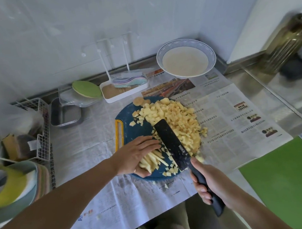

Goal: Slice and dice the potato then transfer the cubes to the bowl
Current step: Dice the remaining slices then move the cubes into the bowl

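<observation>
Left hand [140,151] presses straight, closed fingers on uncut potato sticks [154,159] on the near board [128,116]. Right hand [211,184] grips the knife [171,143]. Cubes [174,116] are heaped on the right, the bowl [212,54] beyond. The sticks are probably stiff, light and slippery, so pin them near the blade.

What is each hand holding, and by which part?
The right hand grips the black knife by its handle. The left hand grips nothing; its straight fingers press down the potato strips.
</observation>
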The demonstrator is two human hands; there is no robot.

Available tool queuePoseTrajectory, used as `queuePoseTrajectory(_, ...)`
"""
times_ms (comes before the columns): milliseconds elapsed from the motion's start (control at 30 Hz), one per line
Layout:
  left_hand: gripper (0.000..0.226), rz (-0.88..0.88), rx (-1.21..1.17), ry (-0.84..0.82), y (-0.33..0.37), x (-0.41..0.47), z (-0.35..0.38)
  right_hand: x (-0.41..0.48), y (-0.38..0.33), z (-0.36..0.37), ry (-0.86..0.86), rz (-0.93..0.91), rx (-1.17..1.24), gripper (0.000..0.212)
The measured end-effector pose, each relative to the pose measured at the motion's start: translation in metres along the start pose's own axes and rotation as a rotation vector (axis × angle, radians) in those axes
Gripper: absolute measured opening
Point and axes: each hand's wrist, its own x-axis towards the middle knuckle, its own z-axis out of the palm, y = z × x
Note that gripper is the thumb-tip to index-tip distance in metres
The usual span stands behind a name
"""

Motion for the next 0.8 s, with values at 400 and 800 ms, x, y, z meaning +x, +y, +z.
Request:
queuePoseTrajectory(400,0.076,0.031,0.119,0.199,0.005,-0.006,0.021,0.000,-0.002,0.005,0.027,-0.100,0.014,0.051)
queuePoseTrajectory(800,0.052,-0.527,0.065,0.422,0.036,-0.018,0.030,0.013,0.028,0.031,0.251,-0.249,-0.358,0.057)
